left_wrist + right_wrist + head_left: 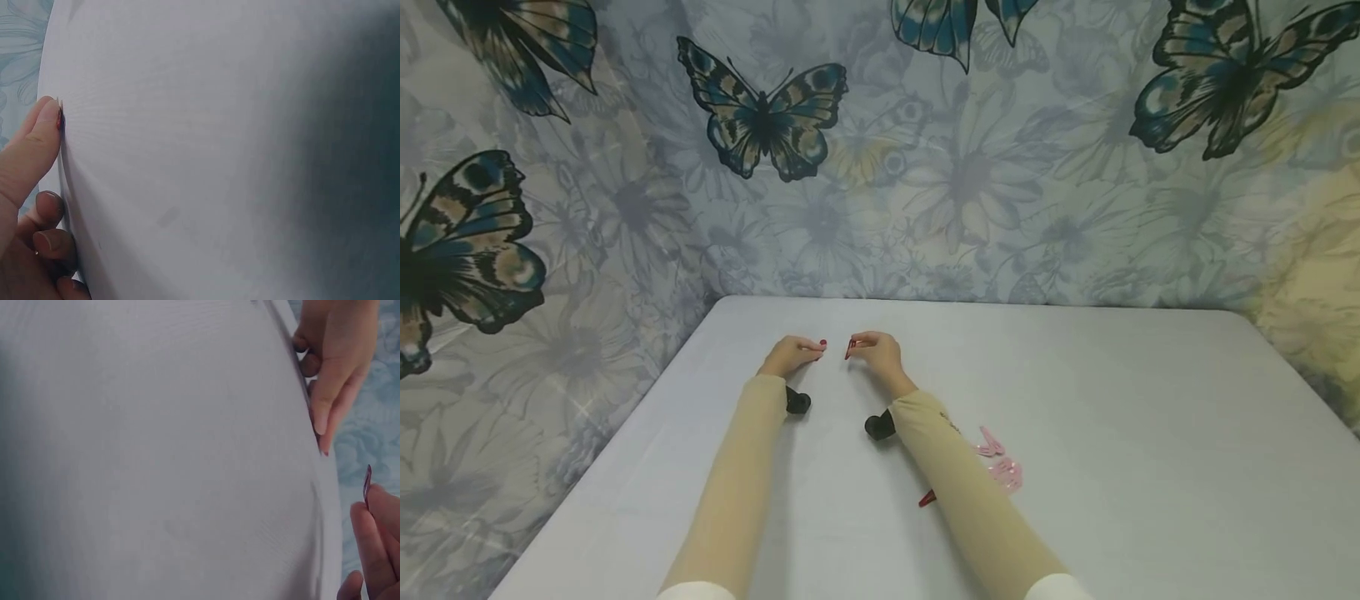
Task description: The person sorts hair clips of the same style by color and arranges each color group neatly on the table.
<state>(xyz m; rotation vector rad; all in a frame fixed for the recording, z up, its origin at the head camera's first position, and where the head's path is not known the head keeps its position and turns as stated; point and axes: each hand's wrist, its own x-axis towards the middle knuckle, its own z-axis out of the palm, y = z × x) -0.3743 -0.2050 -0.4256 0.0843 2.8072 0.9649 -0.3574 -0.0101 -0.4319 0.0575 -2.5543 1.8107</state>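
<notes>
In the head view my right hand (880,357) pinches a red snap hair clip (850,348) between thumb and fingers, above the far part of the white table. The right wrist view shows this clip (367,481) thin and edge-on, standing out from the fingertips. Facing it across a small gap, my left hand (792,355) has its thumb and forefinger together on a small red hair clip (823,342), mostly covered by the fingers. Only a red sliver of that clip (60,117) shows beside the left thumb in the left wrist view.
Beside the right forearm lie several pink hair clips (1006,473) and a red hair clip (928,498), partly hidden by the sleeve. The white table (1112,400) meets a butterfly-patterned cloth (970,192) at the back and left. Black wrist cameras (880,427) sit under both wrists.
</notes>
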